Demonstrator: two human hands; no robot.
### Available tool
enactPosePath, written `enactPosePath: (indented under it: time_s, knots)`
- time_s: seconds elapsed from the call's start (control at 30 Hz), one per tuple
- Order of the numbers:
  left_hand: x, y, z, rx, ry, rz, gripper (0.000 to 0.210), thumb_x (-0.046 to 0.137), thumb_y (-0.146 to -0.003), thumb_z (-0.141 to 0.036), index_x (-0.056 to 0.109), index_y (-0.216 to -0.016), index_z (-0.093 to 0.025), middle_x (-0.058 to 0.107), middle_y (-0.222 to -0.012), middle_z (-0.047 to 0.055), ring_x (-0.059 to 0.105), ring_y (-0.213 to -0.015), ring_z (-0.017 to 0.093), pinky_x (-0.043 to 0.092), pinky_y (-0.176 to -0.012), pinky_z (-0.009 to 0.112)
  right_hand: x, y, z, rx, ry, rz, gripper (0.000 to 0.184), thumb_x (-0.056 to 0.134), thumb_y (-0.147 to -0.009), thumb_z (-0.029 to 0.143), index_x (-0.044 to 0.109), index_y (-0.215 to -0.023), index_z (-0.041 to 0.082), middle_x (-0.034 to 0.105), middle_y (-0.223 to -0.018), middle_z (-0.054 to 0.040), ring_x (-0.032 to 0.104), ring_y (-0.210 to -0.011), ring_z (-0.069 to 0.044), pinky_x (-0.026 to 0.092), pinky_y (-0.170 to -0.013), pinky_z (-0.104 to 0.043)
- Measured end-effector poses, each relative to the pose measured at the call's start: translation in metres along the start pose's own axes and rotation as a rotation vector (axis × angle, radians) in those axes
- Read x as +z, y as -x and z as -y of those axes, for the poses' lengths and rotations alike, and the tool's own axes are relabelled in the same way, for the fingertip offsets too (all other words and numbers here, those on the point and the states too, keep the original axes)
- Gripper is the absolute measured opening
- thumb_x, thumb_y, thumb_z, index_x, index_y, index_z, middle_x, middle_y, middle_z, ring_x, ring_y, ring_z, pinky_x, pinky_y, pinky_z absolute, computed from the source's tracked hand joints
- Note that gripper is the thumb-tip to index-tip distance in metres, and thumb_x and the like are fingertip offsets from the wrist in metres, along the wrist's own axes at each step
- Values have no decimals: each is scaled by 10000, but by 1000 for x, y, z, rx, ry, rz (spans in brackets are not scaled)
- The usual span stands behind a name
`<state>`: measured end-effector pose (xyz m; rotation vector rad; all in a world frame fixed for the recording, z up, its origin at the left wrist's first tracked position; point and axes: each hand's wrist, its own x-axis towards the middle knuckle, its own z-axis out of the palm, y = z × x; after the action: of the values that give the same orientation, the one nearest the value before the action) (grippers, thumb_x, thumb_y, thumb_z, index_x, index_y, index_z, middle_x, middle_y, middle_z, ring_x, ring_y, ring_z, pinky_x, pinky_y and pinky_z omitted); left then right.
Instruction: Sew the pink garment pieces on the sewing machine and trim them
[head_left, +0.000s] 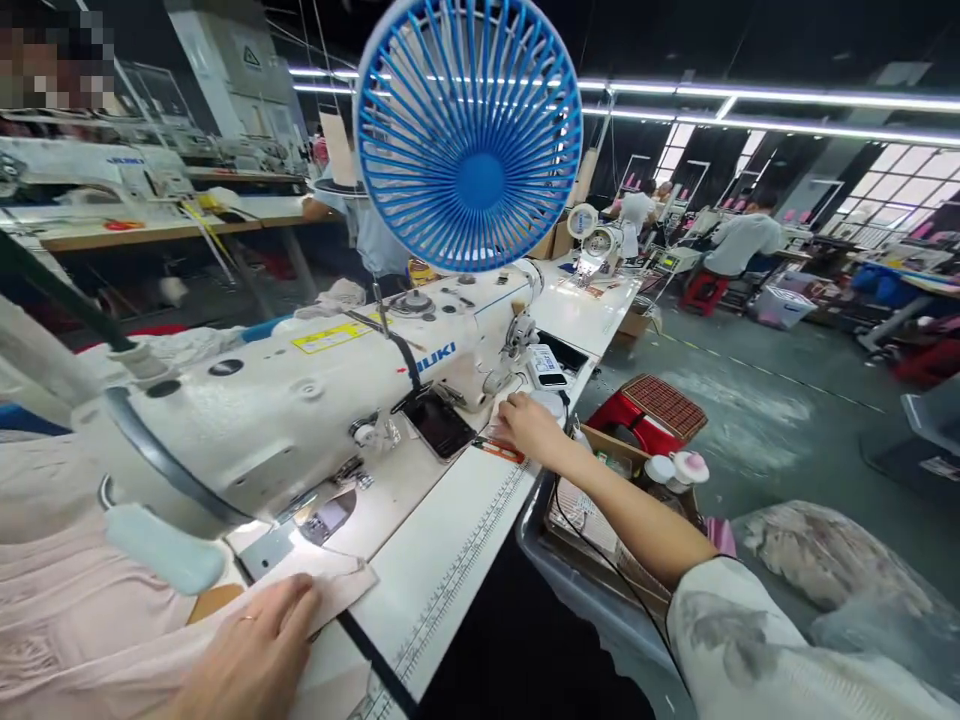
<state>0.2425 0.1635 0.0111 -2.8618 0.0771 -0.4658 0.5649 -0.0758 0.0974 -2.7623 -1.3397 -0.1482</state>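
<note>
My left hand (251,640), a ring on one finger, is closed on the edge of a pale pink fabric piece (341,590) at the front of the sewing machine bed. More of the pink gathered fabric (67,620) spreads to the left. The white sewing machine (315,370) carries a blue lift lever end and a black strap. Out on the right of the table, my right hand (529,430) has its fingers curled down and closed beside an orange-and-black tool (499,452); what is under its fingertips is hidden. A smartphone (437,422) lies to its left.
A blue fan (480,180) stands above the machine. A printed ruler (457,570) runs along the table edge. Below right is a grey bin (536,540) with a cardboard box and jars, near a red stool (637,415). A bagged bundle (832,560) lies on the floor. Other people work farther back.
</note>
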Motion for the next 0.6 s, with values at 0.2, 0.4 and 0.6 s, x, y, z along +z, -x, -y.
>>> enactPosePath:
  time_s: [0.2,0.4,0.6]
  knots:
    - [0,14,13,94,-9,-129,517,413,-876,-39,655,-1300,-208,703,-1294,58,683,-1094,216,554,-923,308,-4,-9,-13,-50,-63,2,183,561,-959,144,720,-870,149,718,-889,-86,671,-866,-194,466,-785,-275]
    - [-7,4,6,13,-166,-97,460,399,-886,-22,714,-1202,-136,718,-1211,142,683,-1034,282,554,-916,415,0,-1,5,-3,-185,-467,257,424,-1014,226,662,-943,159,695,-919,-134,622,-915,-248,464,-800,-347]
    - [-10,-28,-40,79,-324,-62,445,410,-860,37,712,-1160,-90,693,-1262,187,685,-1125,308,587,-804,331,21,14,70,-290,-855,-25,222,482,-916,153,700,-904,199,617,-648,40,541,-548,-110,412,-577,-220]
